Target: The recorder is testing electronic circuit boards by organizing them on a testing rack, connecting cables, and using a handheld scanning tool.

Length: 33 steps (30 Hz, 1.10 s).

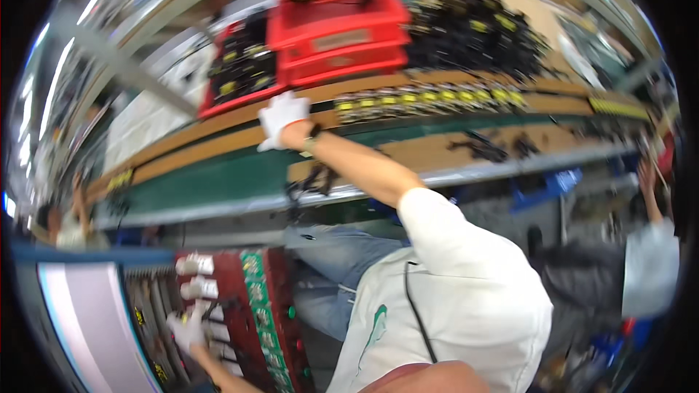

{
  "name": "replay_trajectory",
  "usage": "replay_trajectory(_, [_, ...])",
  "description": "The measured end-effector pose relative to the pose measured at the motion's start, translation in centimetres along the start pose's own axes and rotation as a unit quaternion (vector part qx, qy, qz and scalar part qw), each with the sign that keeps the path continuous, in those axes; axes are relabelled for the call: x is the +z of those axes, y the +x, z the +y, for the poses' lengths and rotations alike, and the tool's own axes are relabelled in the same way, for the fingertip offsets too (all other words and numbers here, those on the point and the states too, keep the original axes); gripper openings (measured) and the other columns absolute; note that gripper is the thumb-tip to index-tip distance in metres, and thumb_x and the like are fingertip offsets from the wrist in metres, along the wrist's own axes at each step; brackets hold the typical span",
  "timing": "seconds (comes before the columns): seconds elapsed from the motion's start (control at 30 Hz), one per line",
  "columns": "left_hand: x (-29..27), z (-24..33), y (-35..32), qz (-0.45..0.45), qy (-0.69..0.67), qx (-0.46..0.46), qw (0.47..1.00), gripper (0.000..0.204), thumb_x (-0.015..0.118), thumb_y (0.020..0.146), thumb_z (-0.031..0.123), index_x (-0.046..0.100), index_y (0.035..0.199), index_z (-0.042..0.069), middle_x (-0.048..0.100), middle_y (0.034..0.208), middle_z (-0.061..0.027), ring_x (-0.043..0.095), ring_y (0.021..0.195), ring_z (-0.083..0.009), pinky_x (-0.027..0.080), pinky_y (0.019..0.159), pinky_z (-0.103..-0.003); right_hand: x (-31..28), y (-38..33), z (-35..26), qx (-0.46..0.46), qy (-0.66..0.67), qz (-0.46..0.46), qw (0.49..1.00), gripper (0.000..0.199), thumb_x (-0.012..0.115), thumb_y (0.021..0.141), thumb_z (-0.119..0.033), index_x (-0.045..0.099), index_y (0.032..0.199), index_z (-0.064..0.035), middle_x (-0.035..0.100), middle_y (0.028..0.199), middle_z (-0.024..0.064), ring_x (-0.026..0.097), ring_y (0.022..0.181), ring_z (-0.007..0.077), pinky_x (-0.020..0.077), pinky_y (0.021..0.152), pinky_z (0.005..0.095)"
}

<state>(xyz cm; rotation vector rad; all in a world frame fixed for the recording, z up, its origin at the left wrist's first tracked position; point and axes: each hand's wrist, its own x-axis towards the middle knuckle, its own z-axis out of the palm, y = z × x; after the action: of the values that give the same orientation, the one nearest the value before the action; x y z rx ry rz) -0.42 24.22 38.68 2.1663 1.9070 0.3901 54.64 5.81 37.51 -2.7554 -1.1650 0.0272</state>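
Observation:
My left hand (188,329), in a white glove, is over a dark red test panel (231,276) at the lower left. Its fingers close round a small black-and-yellow part (191,314), partly hidden by the glove. White clamp-like blocks (198,289) line the panel beside it, with a green labelled strip (260,295) on the far side. My right arm stretches out to the bench, where my right hand (282,118), also gloved, has its fingers apart over the wooden rail. A row of yellow-banded parts (429,96) stands on the rail just right of it.
Stacked red trays (342,14) stand behind the rail. Left of them, a red bin (244,65) holds black-and-yellow parts; a large heap of black cabled parts (477,33) lies to the right. A pale screen (91,327) stands lower left. Other people work at both sides.

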Motion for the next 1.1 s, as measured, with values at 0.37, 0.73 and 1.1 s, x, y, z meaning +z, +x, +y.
replay_trajectory(0.37, [3.0,23.9,-0.7,0.017,-0.037,0.408,0.912,0.075,0.085,0.074,0.025,0.057,0.141,0.005,0.073,0.118,-0.0202,0.069,0.103,-0.0391,0.055,0.092,-0.044,4.6,-1.6,3.8,0.020,0.010,0.174,0.985,0.058,0.072,0.081,-0.057,0.075,0.109,-0.0070,0.069,0.111,0.0146,0.060,0.101,0.0329,0.0390,0.096,0.0528])
replay_trajectory(0.73, [19.0,50.1,-6.6,-0.209,0.000,0.568,0.796,0.074,0.086,0.066,0.039,0.065,0.125,0.000,0.075,0.108,-0.0221,0.067,0.097,-0.0421,0.055,0.090,-0.046,2.0,-6.0,11.5,0.093,-0.013,0.196,0.976,0.047,0.071,0.078,-0.044,0.075,0.104,-0.0050,0.068,0.113,0.0154,0.058,0.103,0.0335,0.0382,0.099,0.0514])
replay_trajectory(1.1, [25.1,53.4,-10.3,-0.179,-0.008,0.676,0.715,0.100,0.089,0.057,0.051,0.056,0.144,0.012,0.055,0.138,-0.0224,0.057,0.120,-0.0444,0.052,0.095,-0.054,3.4,-7.8,15.8,0.062,-0.029,0.250,0.966,0.060,0.068,0.081,-0.045,0.064,0.127,-0.0051,0.065,0.123,0.0147,0.059,0.107,0.0334,0.0421,0.096,0.0480])
